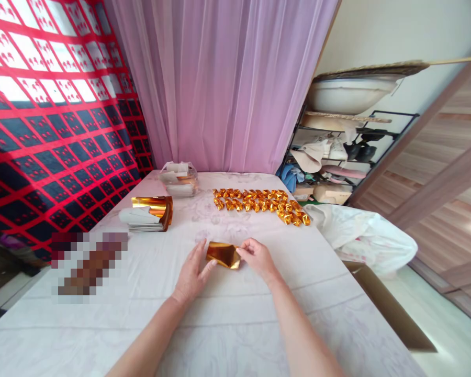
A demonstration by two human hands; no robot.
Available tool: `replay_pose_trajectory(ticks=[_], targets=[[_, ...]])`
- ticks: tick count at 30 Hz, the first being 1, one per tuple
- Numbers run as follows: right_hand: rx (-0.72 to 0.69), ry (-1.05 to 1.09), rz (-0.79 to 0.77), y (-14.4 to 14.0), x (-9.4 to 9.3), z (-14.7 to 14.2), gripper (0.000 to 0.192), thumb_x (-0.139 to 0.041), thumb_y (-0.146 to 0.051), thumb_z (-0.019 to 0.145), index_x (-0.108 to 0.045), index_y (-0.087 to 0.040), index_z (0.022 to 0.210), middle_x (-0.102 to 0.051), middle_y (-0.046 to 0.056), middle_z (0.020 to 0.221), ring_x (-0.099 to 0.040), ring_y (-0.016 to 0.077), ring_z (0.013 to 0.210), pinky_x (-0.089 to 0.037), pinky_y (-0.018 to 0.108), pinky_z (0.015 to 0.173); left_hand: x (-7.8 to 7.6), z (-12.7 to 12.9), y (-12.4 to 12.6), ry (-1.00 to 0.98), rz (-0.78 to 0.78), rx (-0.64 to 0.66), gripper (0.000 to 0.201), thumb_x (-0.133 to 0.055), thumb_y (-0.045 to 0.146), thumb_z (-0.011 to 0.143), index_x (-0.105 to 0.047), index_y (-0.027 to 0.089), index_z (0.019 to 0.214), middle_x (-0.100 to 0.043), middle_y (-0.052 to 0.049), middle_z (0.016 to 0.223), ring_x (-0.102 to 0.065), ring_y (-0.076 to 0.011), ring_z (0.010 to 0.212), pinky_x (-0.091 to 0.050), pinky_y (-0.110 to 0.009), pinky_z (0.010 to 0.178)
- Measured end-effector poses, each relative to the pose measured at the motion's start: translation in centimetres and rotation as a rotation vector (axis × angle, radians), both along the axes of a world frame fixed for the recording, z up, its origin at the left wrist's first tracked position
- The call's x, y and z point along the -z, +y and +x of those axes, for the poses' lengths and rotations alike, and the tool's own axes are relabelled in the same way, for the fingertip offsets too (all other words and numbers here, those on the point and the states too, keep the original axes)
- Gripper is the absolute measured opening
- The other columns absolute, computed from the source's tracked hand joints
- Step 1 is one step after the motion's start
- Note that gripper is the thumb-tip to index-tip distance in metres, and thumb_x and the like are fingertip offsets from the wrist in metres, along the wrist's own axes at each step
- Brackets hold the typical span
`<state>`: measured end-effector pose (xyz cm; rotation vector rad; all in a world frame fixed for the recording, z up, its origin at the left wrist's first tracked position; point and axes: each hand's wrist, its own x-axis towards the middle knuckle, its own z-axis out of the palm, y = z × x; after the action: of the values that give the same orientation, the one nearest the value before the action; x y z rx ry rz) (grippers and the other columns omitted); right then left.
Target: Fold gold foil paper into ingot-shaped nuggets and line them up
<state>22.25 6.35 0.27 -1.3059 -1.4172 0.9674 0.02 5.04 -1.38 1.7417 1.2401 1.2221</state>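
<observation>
While it lies on the table (259, 314), both hands' fingers (246, 252) pinch the gold foil (223, 255).

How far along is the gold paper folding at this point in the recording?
Done: a few rows of folded gold pieces lie at the far side of the table. In hand: the left hand and right hand pinch one gold sheet, partly folded, flat on the cloth. Left: a stack of unfolded sheets sits at the left, so the work looks well short of finished.
</observation>
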Motion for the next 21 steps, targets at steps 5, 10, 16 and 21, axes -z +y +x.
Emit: replay_pose_trajectory(ticks=[5,10,16,21], targets=[[-0.029,-0.037,0.073,-1.6,-0.9,-1.0,0.022,-0.063,-0.041,0.074,-0.053,-0.021,0.069,-0.056,-0.004,0.061,-0.051,0.0121,0.057,-0.041,0.024,0.056,-0.5,0.5,0.3,-0.222,-0.156,-0.012,0.052,-0.068,0.056,0.074,-0.063,0.017,0.107,-0.073,-0.009,0.101,-0.069,-0.0240,0.096,-0.053,-0.039,0.090],[-0.005,-0.016,0.070,-1.9,-0.1,-1.2,0.023,-0.063,-0.042,0.073,-0.054,-0.021,0.069,-0.056,-0.003,0.061,-0.051,0.0127,0.057,-0.042,0.024,0.056,-1.2,1.1,0.4,-0.392,-0.254,-0.029,0.056,-0.073,0.057,0.069,-0.059,0.017,0.106,-0.069,0.000,0.075,-0.068,-0.0165,0.072,-0.054,-0.029,0.072],[-0.005,0.037,0.014,-1.7,0.9,-0.8,0.026,-0.065,-0.044,0.073,-0.055,-0.021,0.068,-0.054,-0.004,0.058,-0.048,0.0118,0.054,-0.039,0.024,0.053,-2.0,1.5,1.0,-0.478,-0.392,0.002,0.046,-0.080,0.054,0.061,-0.064,0.016,0.079,-0.067,0.000,0.069,-0.063,-0.0139,0.062,-0.051,-0.026,0.062],[0.006,0.149,-0.071,-0.4,0.1,-1.0,0.030,-0.071,-0.045,0.069,-0.062,-0.020,0.080,-0.060,-0.003,0.063,-0.054,0.0131,0.058,-0.044,0.025,0.058,-2.2,2.1,1.3,-0.535,-0.398,-0.054,0.040,-0.082,0.051,0.060,-0.065,0.016,0.071,-0.064,0.003,0.065,-0.059,-0.0107,0.059,-0.050,-0.023,0.062]])
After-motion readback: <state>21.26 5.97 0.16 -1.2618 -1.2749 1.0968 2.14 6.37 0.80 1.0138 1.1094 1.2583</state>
